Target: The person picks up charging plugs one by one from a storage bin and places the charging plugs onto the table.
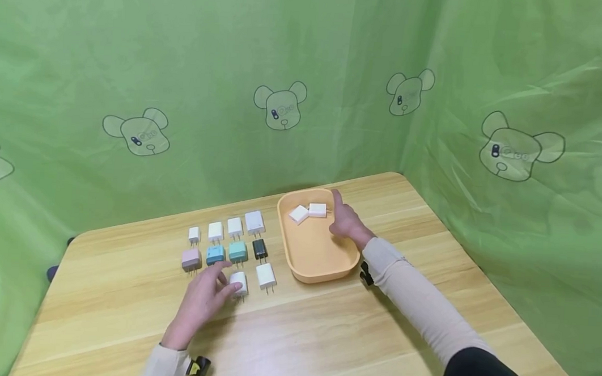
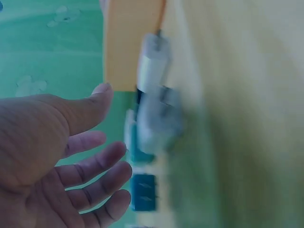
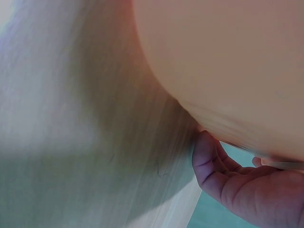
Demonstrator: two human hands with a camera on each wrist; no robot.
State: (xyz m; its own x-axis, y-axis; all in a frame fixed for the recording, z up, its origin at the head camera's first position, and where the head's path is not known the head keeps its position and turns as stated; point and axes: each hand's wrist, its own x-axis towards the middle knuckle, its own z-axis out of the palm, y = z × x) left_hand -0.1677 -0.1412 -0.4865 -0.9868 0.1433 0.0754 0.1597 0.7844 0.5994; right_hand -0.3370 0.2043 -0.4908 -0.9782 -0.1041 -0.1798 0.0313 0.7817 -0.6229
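My left hand [image 1: 204, 295] hovers by a white charger plug [image 1: 238, 284] in the front row, its thumb close to the plug. In the left wrist view the fingers [image 2: 97, 166] are spread and loosely bent, with nothing between them. Beside that plug lies another white plug [image 1: 266, 275]. My right hand [image 1: 349, 220] grips the right side of an orange tray [image 1: 318, 248], thumb at the rim. From the right wrist view, curled fingers [image 3: 209, 164] show under the tray's edge. Two white plugs, a left one [image 1: 299, 214] and a right one [image 1: 317, 210], lie inside the tray.
Behind the front row sit a lilac plug [image 1: 191, 259], a blue plug [image 1: 215, 254], a teal plug [image 1: 237, 251] and a black plug [image 1: 259, 248]. Several white plugs [image 1: 235, 226] form the back row. A green curtain [image 1: 209, 92] hangs around the wooden table [image 1: 324, 337].
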